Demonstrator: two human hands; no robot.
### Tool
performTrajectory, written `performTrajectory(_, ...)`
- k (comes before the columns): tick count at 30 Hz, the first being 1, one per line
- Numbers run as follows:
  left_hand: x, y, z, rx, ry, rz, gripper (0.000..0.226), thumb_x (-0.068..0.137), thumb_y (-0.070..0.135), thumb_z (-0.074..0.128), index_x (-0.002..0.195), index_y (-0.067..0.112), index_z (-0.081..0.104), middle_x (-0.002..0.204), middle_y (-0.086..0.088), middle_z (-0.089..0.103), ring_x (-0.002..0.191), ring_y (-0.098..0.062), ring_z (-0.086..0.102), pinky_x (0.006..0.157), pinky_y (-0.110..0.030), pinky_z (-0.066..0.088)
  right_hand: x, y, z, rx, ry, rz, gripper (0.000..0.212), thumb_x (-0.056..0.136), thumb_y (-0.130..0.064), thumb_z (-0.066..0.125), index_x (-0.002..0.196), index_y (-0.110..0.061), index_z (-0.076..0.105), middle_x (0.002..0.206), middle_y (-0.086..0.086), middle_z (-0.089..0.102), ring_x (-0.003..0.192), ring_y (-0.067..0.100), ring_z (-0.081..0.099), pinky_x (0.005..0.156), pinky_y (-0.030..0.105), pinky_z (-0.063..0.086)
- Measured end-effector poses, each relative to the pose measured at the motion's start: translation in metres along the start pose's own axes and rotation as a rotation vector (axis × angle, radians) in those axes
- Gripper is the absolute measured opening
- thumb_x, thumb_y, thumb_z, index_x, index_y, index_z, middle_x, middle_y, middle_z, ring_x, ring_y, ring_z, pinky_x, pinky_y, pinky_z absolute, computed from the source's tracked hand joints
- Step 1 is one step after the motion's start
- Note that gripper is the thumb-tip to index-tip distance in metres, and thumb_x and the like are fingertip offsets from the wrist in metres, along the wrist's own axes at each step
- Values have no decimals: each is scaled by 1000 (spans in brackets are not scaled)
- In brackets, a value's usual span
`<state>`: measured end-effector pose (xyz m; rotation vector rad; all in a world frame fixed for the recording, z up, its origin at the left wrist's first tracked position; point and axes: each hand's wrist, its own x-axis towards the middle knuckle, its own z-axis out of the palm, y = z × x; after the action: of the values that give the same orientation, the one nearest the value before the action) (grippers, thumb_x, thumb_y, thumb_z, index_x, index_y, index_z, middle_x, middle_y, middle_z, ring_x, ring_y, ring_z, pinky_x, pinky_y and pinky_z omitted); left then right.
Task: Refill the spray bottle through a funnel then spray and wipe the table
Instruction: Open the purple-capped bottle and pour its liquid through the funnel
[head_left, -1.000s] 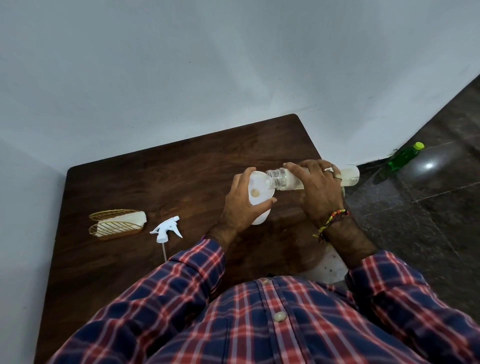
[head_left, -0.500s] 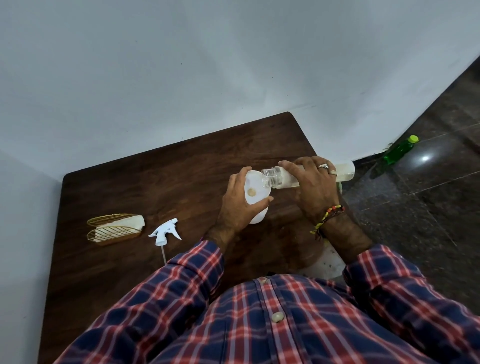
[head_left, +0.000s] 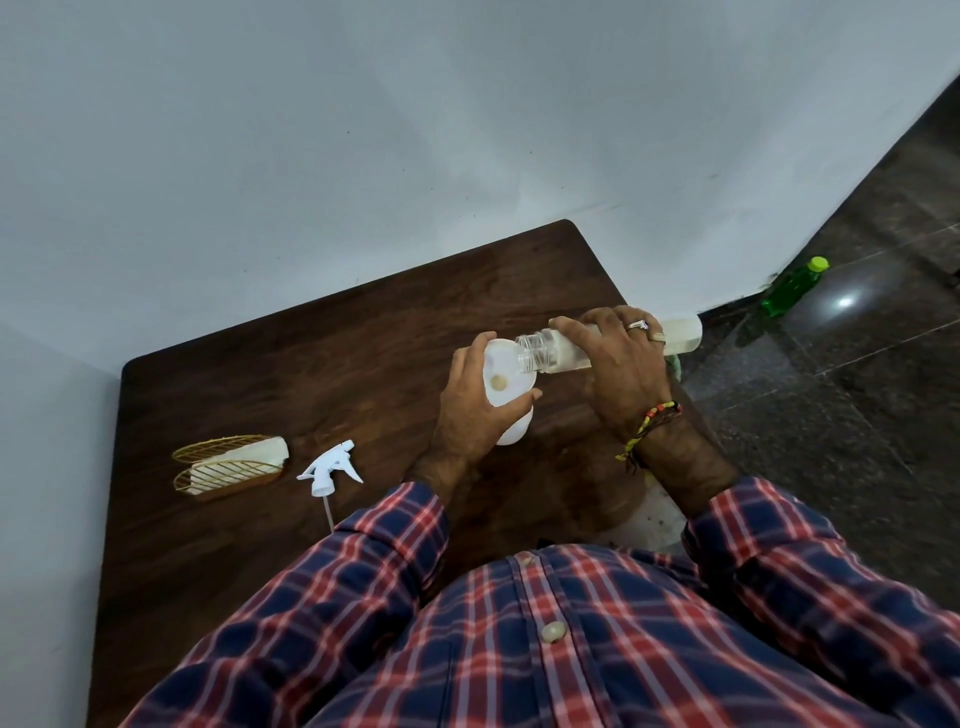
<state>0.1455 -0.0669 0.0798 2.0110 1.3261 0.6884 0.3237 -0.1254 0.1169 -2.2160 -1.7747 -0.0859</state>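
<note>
On the dark wooden table (head_left: 291, 364), my left hand (head_left: 475, 410) grips a white funnel (head_left: 506, 376) that sits on the white spray bottle (head_left: 517, 431). My right hand (head_left: 621, 364) holds a clear refill bottle (head_left: 550, 351) tipped almost flat, with its open mouth over the funnel's bowl. A pale liquid fills part of the refill bottle. The white trigger sprayer head (head_left: 330, 467), with its dip tube, lies on the table to the left of my left forearm.
A gold wire holder (head_left: 228, 467) with a white cloth in it lies at the table's left side. A green bottle (head_left: 789, 288) stands on the dark floor at the right, by the white wall. The table's right edge runs just beyond my right hand.
Both hands keep the same grips. The refill bottle stays tipped over the funnel; only the camera view has shifted slightly.
</note>
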Motion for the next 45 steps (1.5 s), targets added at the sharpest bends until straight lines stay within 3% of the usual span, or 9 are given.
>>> performTrajectory(6,-1,0,0,-13,3,8,85,72,46,81,142,21,39,136,0,46,116,-7,46,89,-17,38,-1,-1,-1,3,-12,5,71,66,-3,73,128,-32,58,116,7,62,116,37,52,106,52,30)
performTrajectory(12,0,-1,1,-11,8,-3,86,72,47,81,142,22,39,137,1,46,114,-2,43,88,-12,35,0,-1,-1,14,-7,-1,72,64,0,74,128,-30,60,116,9,62,116,38,53,105,54,31)
performTrajectory(18,2,0,1,-8,5,1,86,72,48,80,143,21,39,138,-1,47,118,-12,48,93,-21,41,1,-2,-2,11,-2,1,71,63,0,74,127,-29,60,114,9,63,114,39,54,106,54,31)
performTrajectory(26,3,-1,2,-1,6,-6,86,71,50,80,142,23,39,137,1,47,118,-10,48,91,-17,38,2,-2,-1,0,-15,1,70,66,-2,74,128,-29,60,116,8,62,117,38,52,106,53,31)
performTrajectory(31,2,0,1,-12,4,-12,87,71,49,80,142,24,38,137,1,46,112,-1,41,90,-17,39,2,-2,-2,6,-23,10,72,65,1,73,129,-29,59,118,9,61,118,38,51,108,53,29)
performTrajectory(37,2,0,1,-6,4,-9,87,71,50,80,142,23,38,137,0,47,118,-11,48,92,-22,43,2,-2,-1,-11,-8,-1,72,64,-1,75,128,-30,60,116,8,62,116,38,52,106,54,31)
performTrajectory(45,3,-1,1,-20,-7,-8,89,70,50,81,143,23,38,139,0,46,119,-12,48,94,-24,43,2,0,1,4,-6,-2,72,63,-1,73,128,-30,60,116,9,62,116,38,52,105,55,33)
